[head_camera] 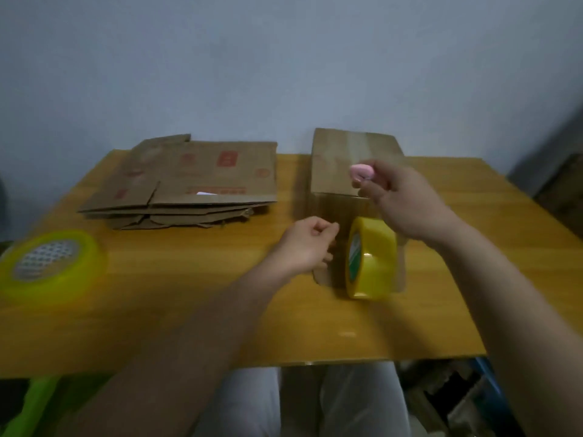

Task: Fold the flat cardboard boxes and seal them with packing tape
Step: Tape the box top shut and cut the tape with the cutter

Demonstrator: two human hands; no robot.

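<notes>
A folded cardboard box [334,165] stands on the wooden table [189,294], with a strip of clear tape down its top. A yellow packing tape roll [375,247] stands on edge against the box's front face. My left hand [303,244] has its fingers curled round the box's front left edge. My right hand [407,203] hovers over the box's front top edge and pinches a small pink cutter [361,172]. The picture is blurred, so the tape strip between box and roll is hard to make out.
A stack of flat cardboard boxes [202,181] with red print lies at the back left. A second yellowish tape roll [47,266] lies flat at the table's left edge. A wall stands close behind the table. Clutter sits on the floor at the lower right.
</notes>
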